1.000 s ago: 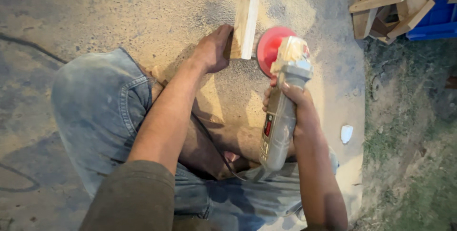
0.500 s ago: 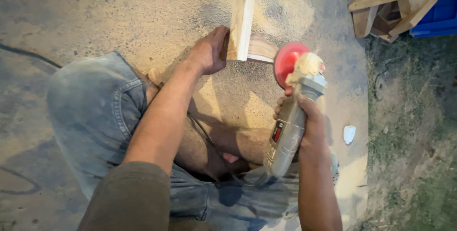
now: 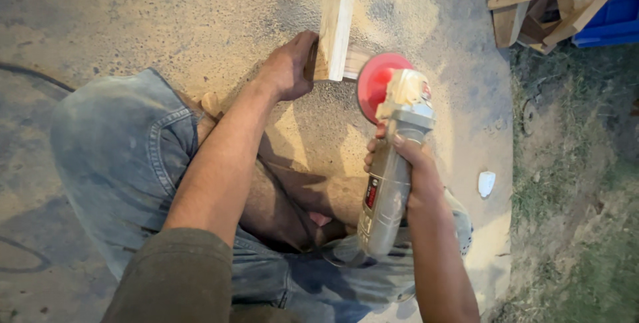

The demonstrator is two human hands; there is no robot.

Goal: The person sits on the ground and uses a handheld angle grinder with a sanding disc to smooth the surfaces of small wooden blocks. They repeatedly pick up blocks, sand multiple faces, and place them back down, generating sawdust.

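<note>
Jeans (image 3: 126,163) of faded blue cover the bent legs of the person, who sits low on the concrete floor (image 3: 166,23); an olive sleeve (image 3: 173,276) is nearest to the camera. The right hand (image 3: 406,166) is clenched around the grey body of an angle grinder (image 3: 389,183), with the fingers wrapped over its top side. The tool points away from the person, and its red sanding disc (image 3: 376,83) stands just beside the wood, at the right of it; I cannot tell if the disc touches it. The left hand (image 3: 287,67) reaches forward and grasps a wooden piece (image 3: 336,30), made from a pale board standing on its edge and a shorter block joined to it at the right. The thumb and fingers hold the lower end of the board. This piece rests on the floor, near the middle of a pale dusty patch. A small white object (image 3: 486,183) lies on the floor near its right edge, where grass (image 3: 586,230) begins. Farther away, at the far right corner, a pile of wooden scraps (image 3: 546,3) leans against a blue crate (image 3: 616,17). A dark cable (image 3: 36,73) crosses the floor at the left edge.
</note>
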